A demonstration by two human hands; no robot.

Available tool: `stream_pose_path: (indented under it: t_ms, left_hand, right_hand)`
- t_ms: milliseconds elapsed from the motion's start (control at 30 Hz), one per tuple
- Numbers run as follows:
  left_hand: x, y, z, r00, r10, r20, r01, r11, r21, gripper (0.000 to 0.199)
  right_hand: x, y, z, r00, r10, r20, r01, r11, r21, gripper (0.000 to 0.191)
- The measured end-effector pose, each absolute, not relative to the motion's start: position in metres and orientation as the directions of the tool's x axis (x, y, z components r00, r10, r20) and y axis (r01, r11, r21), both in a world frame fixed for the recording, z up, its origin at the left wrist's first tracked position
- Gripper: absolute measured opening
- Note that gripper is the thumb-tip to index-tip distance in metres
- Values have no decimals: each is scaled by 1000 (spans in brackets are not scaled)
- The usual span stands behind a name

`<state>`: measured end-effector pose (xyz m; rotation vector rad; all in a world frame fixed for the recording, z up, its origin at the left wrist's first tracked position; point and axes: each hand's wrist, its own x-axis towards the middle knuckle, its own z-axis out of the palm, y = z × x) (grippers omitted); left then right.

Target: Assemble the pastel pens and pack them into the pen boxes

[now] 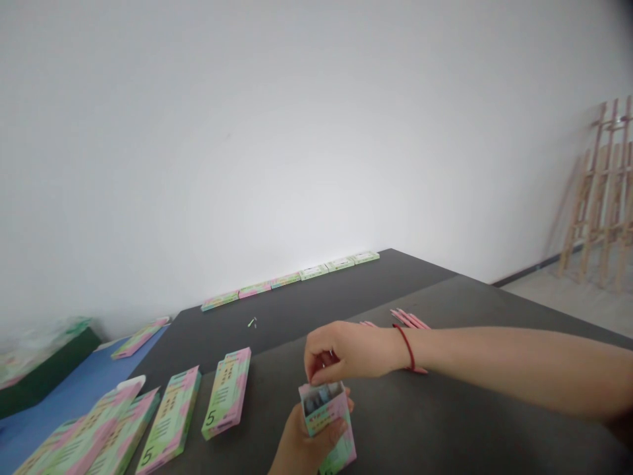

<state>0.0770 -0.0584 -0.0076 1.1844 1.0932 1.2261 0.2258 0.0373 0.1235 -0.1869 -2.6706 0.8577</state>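
Dark table; left hand clasping open box; right hand curled narrow at box top, grip unclear.

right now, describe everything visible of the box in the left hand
The box looks like printed card, green and pink with lettering, its top open onto an unclear interior. It leans slightly left, lower end partly cut by the frame. The left hand grips it, thumb across the front; the right hand is at the opening, contact unclear.

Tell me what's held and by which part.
The left hand grips a printed carton around its middle, thumb across the front; whether the right hand holds anything can't be told.
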Motion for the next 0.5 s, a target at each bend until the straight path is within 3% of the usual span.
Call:
stream_pose_path:
  t_ms: [100,167,233,300,400,500]
  left_hand:
    - [78,-59,-6,30,999,29,-92,-26,995,46]
    - [79,-58,-7,17,998,63,-59,-62,996,42]
    - [78,-57,-10,-13,994,106,-7,-106,994,41]
    - [77,-55,-12,-31,992,121,18,-120,993,42]
    - [75,-57,-11,29,996,82,5,-82,997,42]
    - [70,-62,2,52,995,91,99,-95,990,35]
  right_hand:
    - [228,31,128,-921,154,358,-16,903,-429,16]
    - [229,26,130,-920,22,392,-107,946,-305,18]
    - [227,23,128,-919,-115,377,-199,962,-190,18]
    - [224,23,125,-924,-170,343,-221,968,-117,16]
    - [224,25,124,-936,-160,314,-202,973,-107,15]
    - [231,26,129,-930,-118,348,-206,952,-227,18]
